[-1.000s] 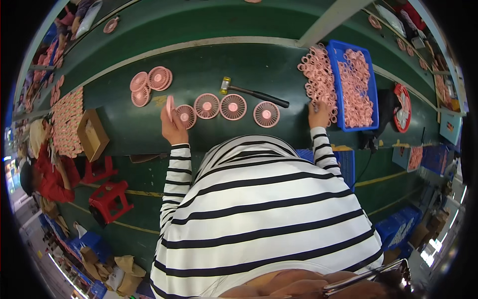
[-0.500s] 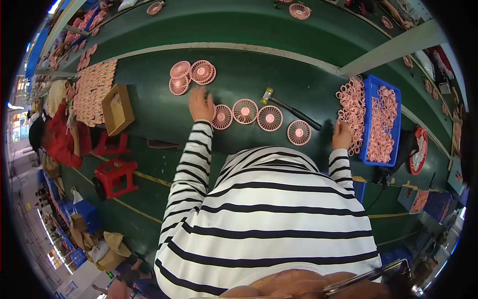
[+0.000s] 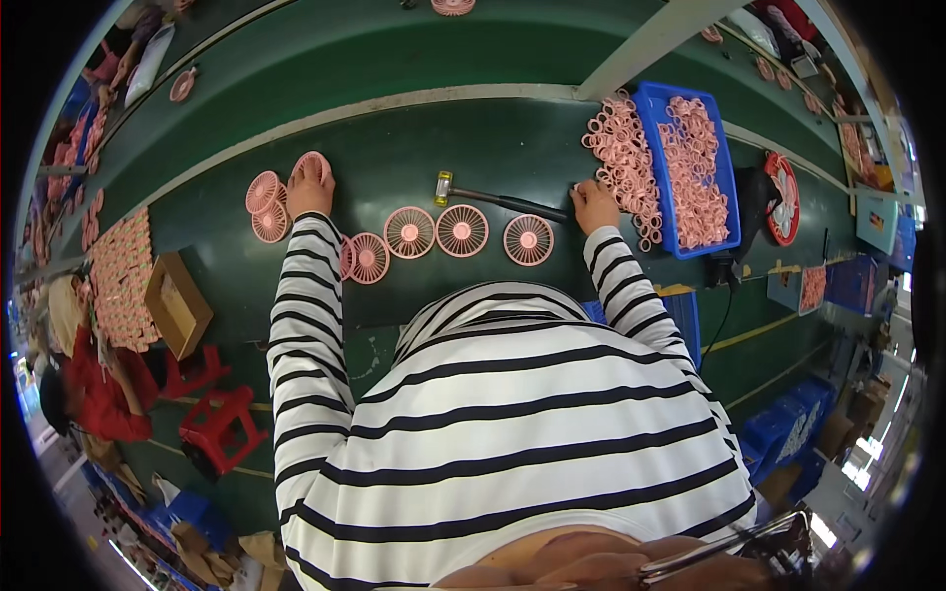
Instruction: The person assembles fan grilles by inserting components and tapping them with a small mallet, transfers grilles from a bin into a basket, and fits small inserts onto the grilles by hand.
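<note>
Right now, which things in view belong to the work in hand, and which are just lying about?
Likely in the work: pink grille at the left hand; pink grilles in a row; loose pink rings and hammer near the right hand; blue tray.

Apparently just lying about: cardboard box; red stools.

Pink round slatted grille (image 3: pixel 312 157) under left hand (image 3: pixel 311 188); black-handled hammer (image 3: pixel 503 200) lying flat near right hand (image 3: pixel 595 206).

A broad green strip (image 3: pixel 355 64) runs beyond the green bench's (image 3: pixel 394 148) far edge, where a pale post (image 3: pixel 645 49) stands. Off its near-left corner, 2 red stools (image 3: pixel 219 426) sit on green, yellow-lined floor (image 3: pixel 744 369).
</note>
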Tool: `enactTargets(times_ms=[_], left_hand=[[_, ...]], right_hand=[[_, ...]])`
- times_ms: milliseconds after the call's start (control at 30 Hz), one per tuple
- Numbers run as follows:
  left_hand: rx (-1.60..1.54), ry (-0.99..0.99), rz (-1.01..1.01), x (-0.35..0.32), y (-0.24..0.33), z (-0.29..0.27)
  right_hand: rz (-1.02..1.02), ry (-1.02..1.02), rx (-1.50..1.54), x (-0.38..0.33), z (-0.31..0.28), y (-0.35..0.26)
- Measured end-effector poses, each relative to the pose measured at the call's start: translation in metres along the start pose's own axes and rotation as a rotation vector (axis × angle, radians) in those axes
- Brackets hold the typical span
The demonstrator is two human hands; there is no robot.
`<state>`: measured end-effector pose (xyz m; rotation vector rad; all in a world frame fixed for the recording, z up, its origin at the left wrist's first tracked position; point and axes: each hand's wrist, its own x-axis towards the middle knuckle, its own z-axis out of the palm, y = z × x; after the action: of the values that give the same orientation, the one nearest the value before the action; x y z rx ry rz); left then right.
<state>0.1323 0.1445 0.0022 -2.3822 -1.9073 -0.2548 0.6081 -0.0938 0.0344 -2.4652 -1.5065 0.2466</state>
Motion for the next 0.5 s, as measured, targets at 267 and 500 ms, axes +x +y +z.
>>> enactTargets(times_ms=[267,500], left_hand=[[-0.574,0.194,-0.139,-0.015,0.076,-0.094],[-1.636,-0.269,-0.304,-0.089,0.197,-0.188]], right_hand=[[-0.197,0.202,0.663,-0.025,-0.068,-0.062],[-0.561,0.206,0.624,-0.053,-0.140,-0.139]])
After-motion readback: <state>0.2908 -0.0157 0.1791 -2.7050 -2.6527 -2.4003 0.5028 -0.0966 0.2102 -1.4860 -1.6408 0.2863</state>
